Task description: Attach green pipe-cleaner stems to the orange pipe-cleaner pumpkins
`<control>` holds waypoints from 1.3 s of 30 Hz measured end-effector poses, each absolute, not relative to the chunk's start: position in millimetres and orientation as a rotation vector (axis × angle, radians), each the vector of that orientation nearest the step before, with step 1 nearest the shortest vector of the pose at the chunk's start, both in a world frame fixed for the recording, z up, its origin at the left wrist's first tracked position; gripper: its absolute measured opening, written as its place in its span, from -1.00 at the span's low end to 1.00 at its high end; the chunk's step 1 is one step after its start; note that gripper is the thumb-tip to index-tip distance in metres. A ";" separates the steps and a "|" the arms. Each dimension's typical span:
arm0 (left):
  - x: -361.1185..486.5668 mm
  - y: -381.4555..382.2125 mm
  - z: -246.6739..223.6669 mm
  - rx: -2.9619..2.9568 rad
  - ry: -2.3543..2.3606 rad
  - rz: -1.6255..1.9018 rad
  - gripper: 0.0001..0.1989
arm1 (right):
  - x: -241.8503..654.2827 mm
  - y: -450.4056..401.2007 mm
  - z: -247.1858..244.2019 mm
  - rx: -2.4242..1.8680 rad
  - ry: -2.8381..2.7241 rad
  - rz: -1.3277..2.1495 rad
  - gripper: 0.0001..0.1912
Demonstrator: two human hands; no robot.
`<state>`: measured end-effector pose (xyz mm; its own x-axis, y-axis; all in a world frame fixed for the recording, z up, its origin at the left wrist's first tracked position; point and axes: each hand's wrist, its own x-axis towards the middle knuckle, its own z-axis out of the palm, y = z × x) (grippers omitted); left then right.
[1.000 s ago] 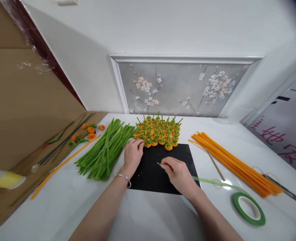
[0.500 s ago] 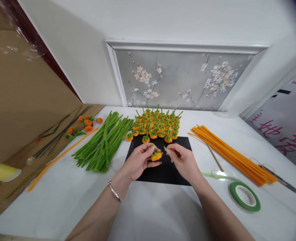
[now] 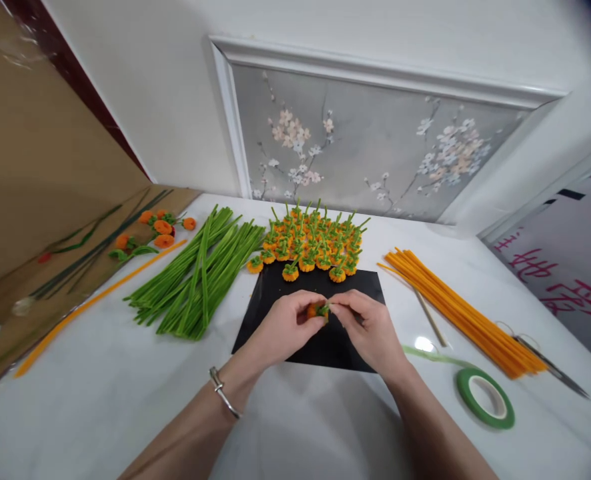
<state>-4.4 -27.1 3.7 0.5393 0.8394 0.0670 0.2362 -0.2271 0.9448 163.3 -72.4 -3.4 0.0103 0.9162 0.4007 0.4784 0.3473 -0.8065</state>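
My left hand (image 3: 289, 325) is closed around a small orange pipe-cleaner pumpkin (image 3: 316, 311) with a green top, tilted so that its stem points right. At that stem, the thumb and forefinger of my right hand (image 3: 368, 323) pinch a tiny pale green bit, which looks like a piece of floral tape. Both hands are over a black mat (image 3: 263, 307). Just beyond them stand rows of finished pipe-cleaner pumpkins (image 3: 308, 257) with upright green stems.
Green pipe cleaners (image 3: 200, 273) lie left, near orange flowers (image 3: 163, 233) on cardboard (image 3: 95, 257). To the right are orange pipe cleaners (image 3: 465, 310), a thin stick (image 3: 430, 317), scissors (image 3: 558, 370) and a roll of green floral tape (image 3: 485, 398). A framed wall panel (image 3: 365, 133) rises behind.
My hands have come together, and the right fingers now touch the pumpkin's stem. The pumpkin has turned in my left hand from upright to sideways. The camera view has shifted slightly.
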 end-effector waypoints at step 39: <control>-1.5 -34.3 1.1 1.463 0.806 0.729 -0.80 | 171.3 -75.9 2.0 -1.261 -1.851 0.383 -0.82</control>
<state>-1.5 -34.3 1.1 0.5558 0.8309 -0.0271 0.0558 -0.0048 0.9984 171.3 -75.9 2.0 -0.1389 0.8727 0.4681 0.6152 0.4465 -0.6498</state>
